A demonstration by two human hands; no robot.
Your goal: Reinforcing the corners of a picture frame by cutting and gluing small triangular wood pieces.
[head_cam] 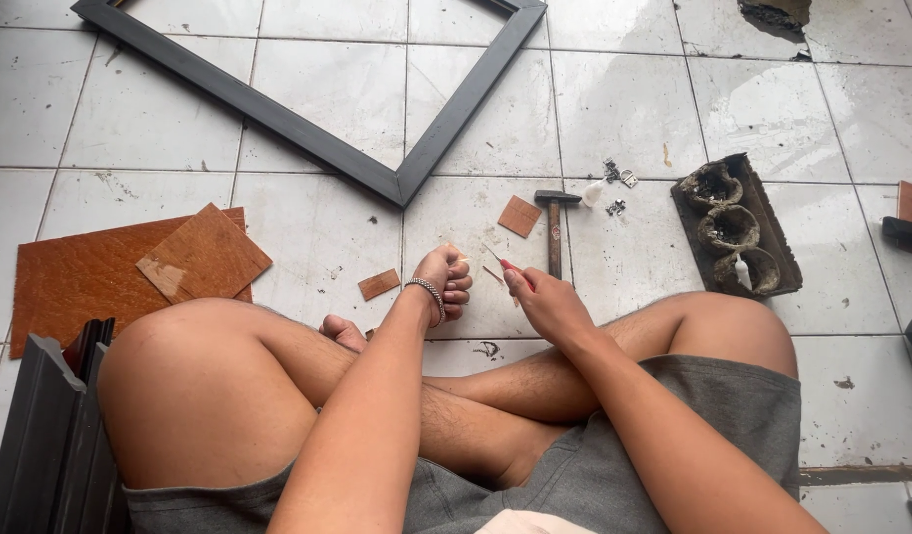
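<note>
Left hand (444, 282): fingers curled shut, we pinch a small pale piece.
Right hand (547, 302): we grip a red-handled cutter (505, 265).
Nearby: hammer (555, 229) on tiled floor (317, 237).

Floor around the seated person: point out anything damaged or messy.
One floor tile at the top edge is broken, showing a dark hole. Small metal fittings lie scattered beside the hammer, and brown board offcuts are strewn about.
</note>
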